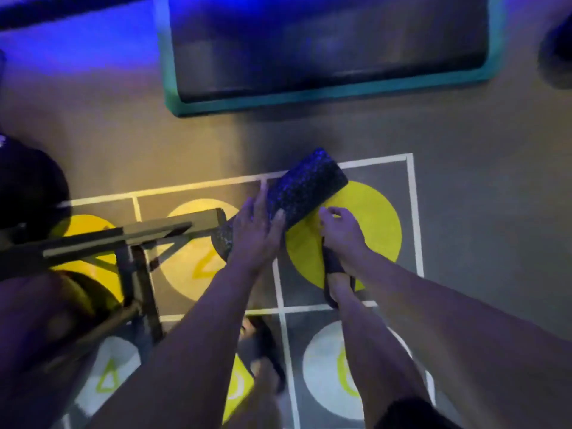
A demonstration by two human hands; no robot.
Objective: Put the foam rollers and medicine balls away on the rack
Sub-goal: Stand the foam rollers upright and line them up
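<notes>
The speckled black foam roller (301,193) is up off the floor, lying at a slant over the white-lined grid, its far end above the top edge of a big yellow circle (368,230) and its near end down by the end of a metal rack (136,239). The left hand (257,230) is laid over the roller's middle, fingers spread along its far side and thumb wrapped round the near side, so that grip is clamped on the roller. The right hand (340,230) sits just beside the roller's lower edge with its fingers curled in; whether it actually touches the foam I cannot tell. Below the hands, a sandalled foot (339,280) stands on the yellow circle, and the other foot (266,351) is planted nearer, by a grid line. The rack's angled bars run in from the left, with a dark round shape (28,187), too blurred to name, behind it. Further off on the grey floor (479,150) lies a dark mat with a teal border (309,97), under blue light.
</notes>
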